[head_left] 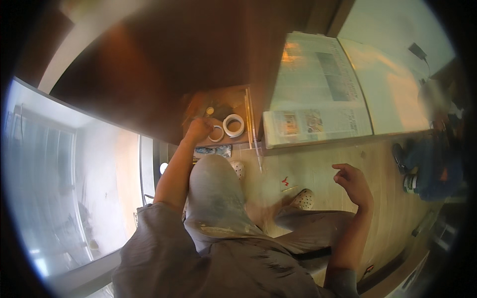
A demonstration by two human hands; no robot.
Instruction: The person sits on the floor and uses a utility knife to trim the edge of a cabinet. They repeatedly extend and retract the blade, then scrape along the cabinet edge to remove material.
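My left hand [200, 129] reaches over a brown wooden surface at the foot of a dark cabinet panel. Its fingers look curled closed, and whatever they may hold is hidden. Right beside it lies a narrow ring-shaped roll of tape [216, 133]. A thicker white roll of tape [233, 118] sits just to the right of that one. Beyond the hand is a small round yellowish thing [210, 111]. Over the floor on the right, my right hand [352, 183] hangs in the air with the index finger stretched out and the others loosely bent, holding nothing.
Thin pale strips [252, 119] stand along the wooden surface's right edge. A low platform carries printed sheets [323, 89] under a clear cover. A small jar [410, 184] is near dark blue cloth [437, 171] at the right. Red scraps [285, 182] lie on the floor.
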